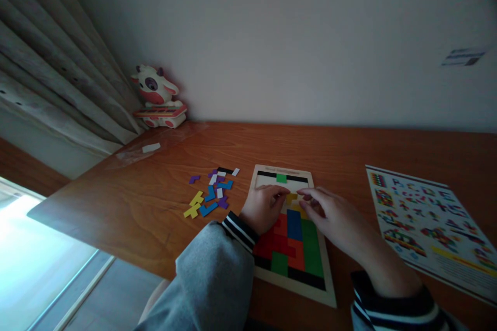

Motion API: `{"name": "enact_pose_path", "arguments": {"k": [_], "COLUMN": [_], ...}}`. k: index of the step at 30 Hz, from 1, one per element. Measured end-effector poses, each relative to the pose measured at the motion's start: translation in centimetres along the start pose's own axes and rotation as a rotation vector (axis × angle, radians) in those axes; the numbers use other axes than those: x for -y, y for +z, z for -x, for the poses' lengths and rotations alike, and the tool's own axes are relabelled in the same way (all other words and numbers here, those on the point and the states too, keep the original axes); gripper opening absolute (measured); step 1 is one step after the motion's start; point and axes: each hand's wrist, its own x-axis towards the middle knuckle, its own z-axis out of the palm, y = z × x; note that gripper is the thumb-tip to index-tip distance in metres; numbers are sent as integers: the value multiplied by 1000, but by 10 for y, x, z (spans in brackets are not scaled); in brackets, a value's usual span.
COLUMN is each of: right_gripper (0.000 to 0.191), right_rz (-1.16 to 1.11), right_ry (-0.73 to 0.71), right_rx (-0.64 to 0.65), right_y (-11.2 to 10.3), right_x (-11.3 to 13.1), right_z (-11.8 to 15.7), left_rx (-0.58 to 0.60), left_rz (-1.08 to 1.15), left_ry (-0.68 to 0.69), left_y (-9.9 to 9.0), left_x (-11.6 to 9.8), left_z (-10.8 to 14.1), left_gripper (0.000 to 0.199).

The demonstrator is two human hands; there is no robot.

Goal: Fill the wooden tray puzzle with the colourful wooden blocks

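A wooden puzzle board [328, 274] lies on the table, its lower part filled with red, blue, green, yellow and black pieces. A green piece [281, 178] sits near its top edge. Over the upper part of the board, my left hand [266, 207] and my right hand [324, 212] face each other, fingers closed around a small yellow piece [291, 197] between their fingertips. My right fingertips touch its right side; my left fingertips are at its left side. More yellow shows just below it on the board.
Loose yellow, blue, purple, white and black pieces [210, 194] lie left of the board. A printed pattern sheet [430, 217] is on the right. A cow toy [159, 95] stands at the back left, near clear plastic wrap [166, 142].
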Motion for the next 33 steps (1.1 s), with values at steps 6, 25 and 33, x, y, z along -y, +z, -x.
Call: {"name": "enact_pose_path", "arguments": {"k": [6, 25, 33], "right_gripper": [27, 42, 42], "right_rz": [131, 353, 437], "right_ry": [-5, 95, 89], "right_rx": [-7, -104, -112], "right_y": [7, 22, 23], "right_x": [-6, -32, -27], "right_z": [0, 9, 9], "left_rx": [39, 173, 138], "left_rz": [-71, -169, -186], "left_ry": [81, 327, 311], "left_y": [8, 7, 5], "left_x": [7, 3, -1], "left_z": [-4, 8, 10], "left_gripper": [18, 36, 34]}}
